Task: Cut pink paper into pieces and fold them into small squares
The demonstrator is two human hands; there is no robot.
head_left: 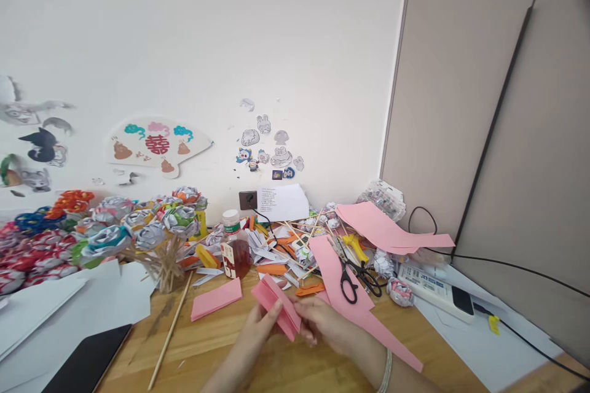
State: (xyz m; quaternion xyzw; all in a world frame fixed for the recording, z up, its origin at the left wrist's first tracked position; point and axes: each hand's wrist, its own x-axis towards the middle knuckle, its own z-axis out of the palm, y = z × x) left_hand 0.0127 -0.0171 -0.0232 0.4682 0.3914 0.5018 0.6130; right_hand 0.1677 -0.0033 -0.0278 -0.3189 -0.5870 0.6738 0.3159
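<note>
Between my two hands is a small stack of folded pink paper, tilted up above the wooden table. My left hand pinches it from the left, with the thumb lying across its face. At its right edge, the fingers of my right hand are closed on the paper; some fingertips are hidden behind it. Another pink paper stack lies flat just to the left. Right of my hands, black-handled scissors rest on a long pink paper strip.
A bottle of dark red liquid stands behind the paper. Paper flowers on sticks crowd the left, near a wooden stick and a black tablet-like slab. Paper scraps, a yellow-handled tool and a white power strip lie behind and right.
</note>
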